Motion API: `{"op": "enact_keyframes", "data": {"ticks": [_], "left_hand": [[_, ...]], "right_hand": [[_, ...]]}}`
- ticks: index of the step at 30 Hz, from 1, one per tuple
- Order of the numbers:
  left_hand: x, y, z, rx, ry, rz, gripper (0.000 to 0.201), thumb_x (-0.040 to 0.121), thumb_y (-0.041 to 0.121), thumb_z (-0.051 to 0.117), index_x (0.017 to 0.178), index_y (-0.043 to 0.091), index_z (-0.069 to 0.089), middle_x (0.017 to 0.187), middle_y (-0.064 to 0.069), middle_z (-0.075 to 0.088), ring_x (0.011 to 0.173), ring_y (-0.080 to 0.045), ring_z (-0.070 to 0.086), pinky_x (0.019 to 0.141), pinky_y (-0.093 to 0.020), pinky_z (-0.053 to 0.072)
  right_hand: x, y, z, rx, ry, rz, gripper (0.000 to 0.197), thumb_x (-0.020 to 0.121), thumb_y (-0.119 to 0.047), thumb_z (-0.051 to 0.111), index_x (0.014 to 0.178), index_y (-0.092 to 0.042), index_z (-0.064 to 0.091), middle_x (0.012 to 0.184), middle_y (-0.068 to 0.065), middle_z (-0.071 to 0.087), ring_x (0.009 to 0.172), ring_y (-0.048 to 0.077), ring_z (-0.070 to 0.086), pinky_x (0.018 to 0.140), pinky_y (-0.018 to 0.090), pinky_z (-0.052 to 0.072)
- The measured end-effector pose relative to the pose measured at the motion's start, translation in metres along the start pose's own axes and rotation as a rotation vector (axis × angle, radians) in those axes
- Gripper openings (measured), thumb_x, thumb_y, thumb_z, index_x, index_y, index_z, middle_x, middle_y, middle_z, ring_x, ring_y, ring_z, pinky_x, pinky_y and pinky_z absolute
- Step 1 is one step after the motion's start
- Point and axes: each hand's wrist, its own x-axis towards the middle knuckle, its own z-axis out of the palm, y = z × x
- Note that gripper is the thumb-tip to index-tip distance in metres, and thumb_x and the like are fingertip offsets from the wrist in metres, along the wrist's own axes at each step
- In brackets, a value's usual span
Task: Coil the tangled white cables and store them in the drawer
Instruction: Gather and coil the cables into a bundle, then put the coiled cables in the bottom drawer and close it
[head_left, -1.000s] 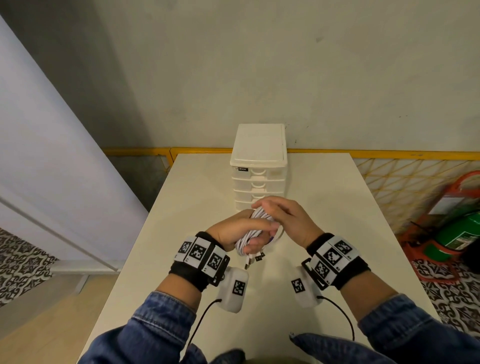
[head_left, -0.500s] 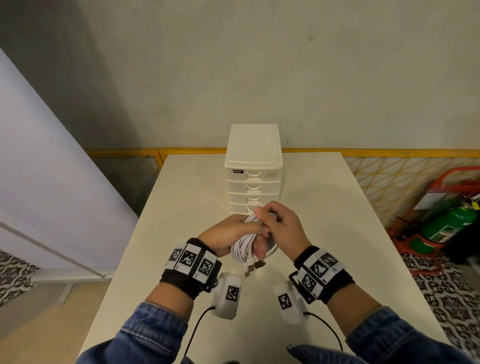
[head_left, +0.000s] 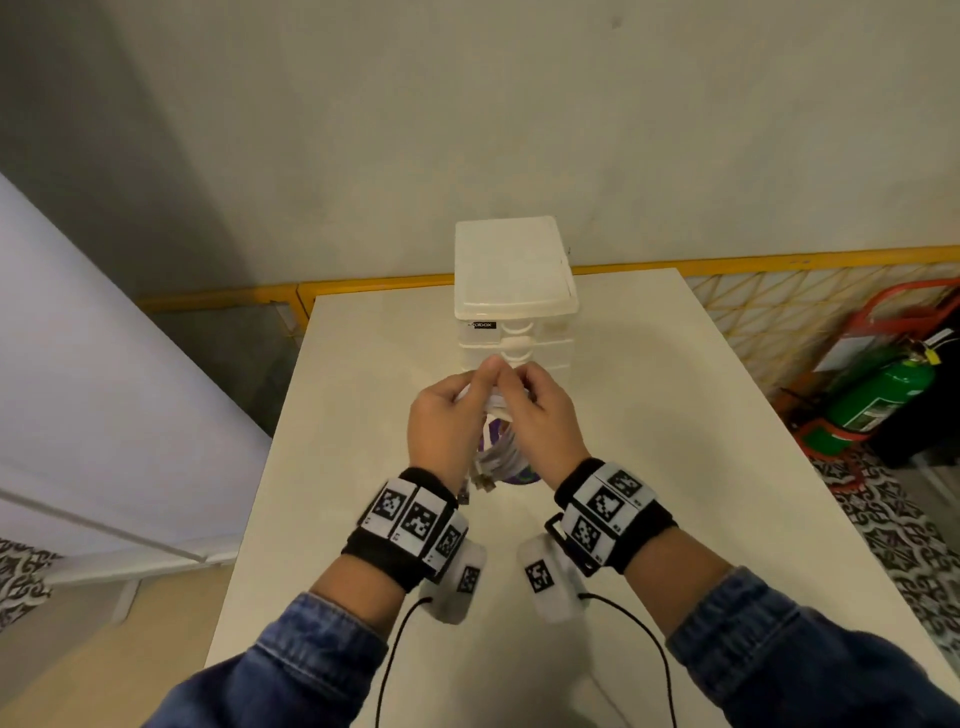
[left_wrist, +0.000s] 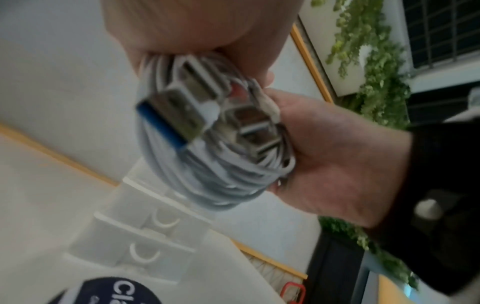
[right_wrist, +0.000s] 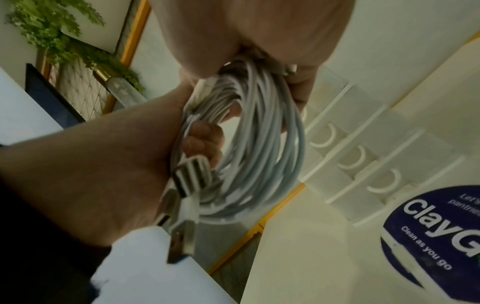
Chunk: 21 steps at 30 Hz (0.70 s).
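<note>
Fingers (head_left: 491, 375) of both hands pinch the top of the coiled white cables (head_left: 496, 447), prob. so loops don't spring apart. Left hand (head_left: 441, 426) and right hand (head_left: 540, 421) hold it above worktop (head_left: 649, 415), USB plugs (left_wrist: 182, 115) dangling near side, w/ closed drawer unit (head_left: 511, 291) just beyond.

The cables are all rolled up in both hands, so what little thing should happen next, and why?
Probably let the right hand go and reach for a drawer handle. The white cables already form a neat coil, gripped by both hands, the left hand included. Every visible drawer of the drawer unit looks closed, so one must open before the coil can go in.
</note>
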Motion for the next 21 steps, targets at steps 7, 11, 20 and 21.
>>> {"op": "enact_keyframes", "data": {"ticks": [7, 11, 20, 21], "left_hand": [[0.062, 0.005, -0.019, 0.146, -0.004, 0.02, 0.021, 0.08, 0.04, 0.07, 0.087, 0.022, 0.078, 0.089, 0.009, 0.076, 0.083, -0.006, 0.068, 0.086, -0.038, 0.055], [0.105, 0.029, -0.022, 0.223, -0.021, 0.062, 0.015, 0.083, 0.033, 0.067, 0.088, 0.023, 0.077, 0.09, 0.004, 0.075, 0.052, 0.0, 0.053, 0.059, -0.022, 0.046], [0.148, 0.031, -0.003, 0.53, -0.221, -0.003, 0.024, 0.084, 0.029, 0.062, 0.105, 0.03, 0.072, 0.042, 0.01, 0.046, 0.039, -0.009, 0.036, 0.041, -0.016, 0.029], [0.149, 0.027, -0.001, 0.525, -0.226, -0.019, 0.024, 0.082, 0.03, 0.063, 0.104, 0.031, 0.072, 0.045, 0.007, 0.045, 0.041, -0.012, 0.035, 0.042, -0.019, 0.029]], "right_hand": [[0.034, 0.035, -0.006, 0.208, -0.033, 0.212, 0.035, 0.098, -0.037, 0.036, 0.105, -0.011, 0.059, 0.09, 0.002, 0.066, 0.077, 0.016, 0.065, 0.074, 0.026, 0.053], [0.07, 0.084, -0.012, 0.19, 0.021, 0.521, 0.027, 0.096, -0.028, 0.043, 0.105, -0.006, 0.056, 0.073, 0.007, 0.063, 0.058, 0.021, 0.058, 0.059, 0.032, 0.049], [0.09, 0.127, 0.01, -0.49, -0.401, 0.376, 0.041, 0.093, -0.017, 0.036, 0.132, -0.023, 0.048, 0.133, 0.008, 0.056, 0.117, 0.026, 0.055, 0.1, 0.038, 0.045], [0.091, 0.126, 0.008, -0.604, -0.448, 0.35, 0.043, 0.094, -0.018, 0.035, 0.136, -0.025, 0.043, 0.139, 0.007, 0.05, 0.124, 0.027, 0.049, 0.104, 0.037, 0.041]]}}
